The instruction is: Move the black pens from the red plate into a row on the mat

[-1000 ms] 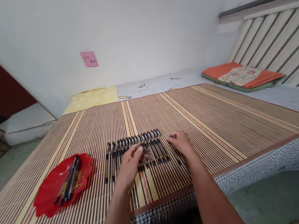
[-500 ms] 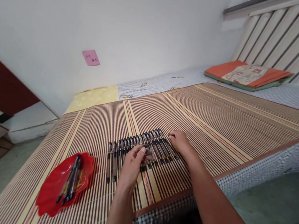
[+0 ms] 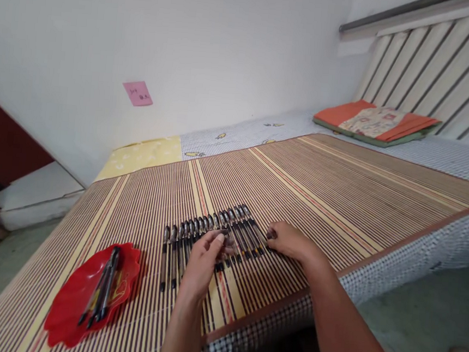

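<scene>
A row of black-capped clear pens lies side by side on a striped bamboo mat. My left hand is over the middle of the row, thumb and fingers closed on a dark-ended pen, and it hides parts of the pens beneath. At the right end of the row is my right hand, fingers curled together beside the lower end of the last pen. Whatever is between those fingertips, if anything, is hidden. Several similar pens rest in a red scalloped plate on the left.
The mat covers a bed with a checked sheet. A folded orange and floral cloth lies at the far right, near the slatted headboard. A pink note is stuck on the white wall.
My right hand has moved toward me, from near the caps' end to the lower end of the last pen. The left hand stays over the row. The view has shifted slightly.
</scene>
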Motion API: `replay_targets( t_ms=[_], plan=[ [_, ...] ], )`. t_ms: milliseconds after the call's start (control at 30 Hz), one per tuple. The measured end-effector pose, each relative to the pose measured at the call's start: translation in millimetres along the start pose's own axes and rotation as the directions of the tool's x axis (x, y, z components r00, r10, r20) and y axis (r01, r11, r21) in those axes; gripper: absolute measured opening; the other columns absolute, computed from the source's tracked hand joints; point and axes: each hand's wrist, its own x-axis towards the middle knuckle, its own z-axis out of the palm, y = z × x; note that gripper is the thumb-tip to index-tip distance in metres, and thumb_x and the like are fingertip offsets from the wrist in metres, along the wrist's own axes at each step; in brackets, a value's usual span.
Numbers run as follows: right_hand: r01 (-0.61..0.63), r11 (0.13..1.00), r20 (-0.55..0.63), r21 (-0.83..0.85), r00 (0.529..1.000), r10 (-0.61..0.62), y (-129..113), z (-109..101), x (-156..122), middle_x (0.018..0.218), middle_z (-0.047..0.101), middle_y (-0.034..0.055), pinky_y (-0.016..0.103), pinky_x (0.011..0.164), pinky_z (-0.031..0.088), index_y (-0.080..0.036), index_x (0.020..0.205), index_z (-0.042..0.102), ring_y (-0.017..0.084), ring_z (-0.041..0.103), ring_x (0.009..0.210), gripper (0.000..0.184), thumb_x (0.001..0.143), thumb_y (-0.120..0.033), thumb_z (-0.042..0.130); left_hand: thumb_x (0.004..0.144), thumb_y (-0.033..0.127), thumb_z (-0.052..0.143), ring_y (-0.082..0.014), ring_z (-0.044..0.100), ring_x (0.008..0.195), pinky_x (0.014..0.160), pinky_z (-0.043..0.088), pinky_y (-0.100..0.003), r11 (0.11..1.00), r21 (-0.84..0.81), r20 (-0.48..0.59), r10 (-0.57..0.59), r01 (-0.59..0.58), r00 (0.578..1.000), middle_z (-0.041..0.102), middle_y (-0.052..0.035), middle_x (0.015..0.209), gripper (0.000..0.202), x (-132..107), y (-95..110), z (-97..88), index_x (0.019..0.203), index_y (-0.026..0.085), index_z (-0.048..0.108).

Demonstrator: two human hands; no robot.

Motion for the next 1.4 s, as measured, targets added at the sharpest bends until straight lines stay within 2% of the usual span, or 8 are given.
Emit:
replay_targets(
  t_ms=[133,367,600,800,1067,1267,1400],
  plan=[
    [0.018,0.998,0.029,0.054,0.999,-0.019,7.0,1.2,-1.0,0.072,0.065,0.0016,0.025,0.057,0.032,-0.02,0.076,0.063,0.015,0.057,0.065,0.009,0.068,-0.018,0.068,0.078,0.051,0.071,-0.0192,0.071,0.074,0.065,0.046,-0.026,1.0,-0.017,-0.014,-0.001,0.001,1.0,0.076,-0.0078,0.09,0.042,0.4,1.2,0.3,0.101,0.016,0.067],
    [0.0,1.0,0.066,-0.025,0.998,0.002,11.9,2.2,-4.8,0.066,0.061,0.0007,0.025,0.053,0.028,-0.019,0.071,0.062,0.014,0.053,0.059,0.01,0.064,-0.015,0.067,0.076,0.051,0.072,-0.0188,0.071,0.072,0.064,0.046,-0.026,1.0,-0.021,-0.021,0.009,-0.009,1.0,0.076,-0.0081,0.088,0.043,0.1,1.2,1.4,0.098,0.015,0.066],
    [-0.002,1.0,0.054,-0.027,0.999,0.004,16.9,8.6,-1.1,0.074,0.065,0.0022,0.025,0.056,0.031,-0.019,0.081,0.065,0.015,0.057,0.065,0.016,0.065,-0.016,0.068,0.08,0.052,0.069,-0.0191,0.071,0.075,0.065,0.046,-0.026,1.0,0.009,-0.011,0.011,-0.011,1.0,0.075,-0.0086,0.091,0.044,1.6,-1.6,0.4,0.102,0.015,0.066],
    [-0.034,0.998,0.074,-0.053,0.997,0.038,6.4,1.4,-5.5,0.087,0.068,0.0049,0.025,0.059,0.032,-0.019,0.091,0.066,0.018,0.061,0.078,0.025,0.067,-0.023,0.073,0.085,0.052,0.065,-0.0219,0.072,0.086,0.072,0.049,-0.029,0.997,0.062,0.007,-0.044,0.043,0.999,0.075,-0.0093,0.1,0.044,-0.8,1.6,-0.4,0.11,0.017,0.065],
    [-0.003,0.993,0.052,-0.119,0.999,0.01,6.2,2.9,-4.8,0.08,0.067,0.0052,0.026,0.058,0.03,-0.018,0.084,0.067,0.018,0.059,0.074,0.014,0.071,-0.021,0.068,0.088,0.049,0.061,-0.0203,0.071,0.084,0.07,0.046,-0.028,0.998,0.065,0.035,-0.018,0.016,0.999,0.075,-0.0083,0.097,0.036,0.8,-1.4,-1.6,0.105,0.017,0.065],
    [-0.005,0.998,0.065,-0.07,0.998,0.009,10.5,3.0,-4.0,0.079,0.067,0.0038,0.025,0.058,0.03,-0.019,0.081,0.066,0.016,0.059,0.07,0.012,0.07,-0.02,0.068,0.088,0.05,0.062,-0.0204,0.071,0.085,0.07,0.047,-0.028,0.997,0.075,0.032,-0.014,0.012,0.999,0.075,-0.0088,0.099,0.037,0.1,0.1,-1.5,0.106,0.017,0.065],
    [-0.014,0.995,0.06,-0.101,0.998,0.02,9.5,1.5,-5.2,0.078,0.066,0.0046,0.026,0.057,0.03,-0.019,0.078,0.065,0.017,0.058,0.07,0.011,0.068,-0.019,0.069,0.088,0.05,0.062,-0.0207,0.071,0.085,0.071,0.048,-0.028,0.997,0.075,0.033,-0.016,0.014,0.999,0.075,-0.0087,0.1,0.037,0.1,-1.0,-1.0,0.106,0.018,0.065]
  ],
)
